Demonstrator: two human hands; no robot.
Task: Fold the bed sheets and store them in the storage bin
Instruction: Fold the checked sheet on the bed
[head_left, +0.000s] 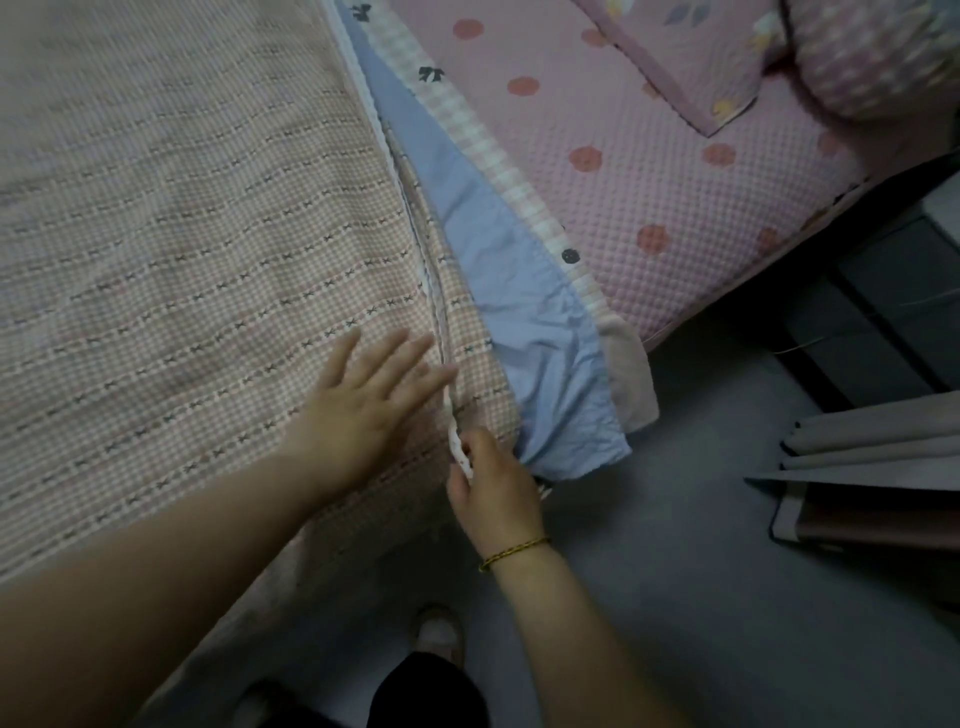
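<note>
Head view: the pink checked sheet (182, 234) lies spread flat over the bed, filling the frame from 8 to 12 o'clock; its white-trimmed edge (415, 218) is the long axis that matters, running from the near corner away toward 12 o'clock and leaning slightly to 11. The right hand (493, 488) sits at the near end of that line, its thumb and fingertips pinching the trim at the corner. The left hand (363, 395) lies at 10 o'clock from the right, just beside the edge; it rests palm down on the sheet with fingers straight and spread, holding nothing. A blue sheet (493, 270) shows at 1 o'clock from the pinch, under the checked one; beyond it lies a pink dotted quilt (675, 182). The right hand is already on the corner, so the fold probably carries that corner across toward 9 o'clock while the left hand pins the cloth; no storage bin can be made out with certainty.
</note>
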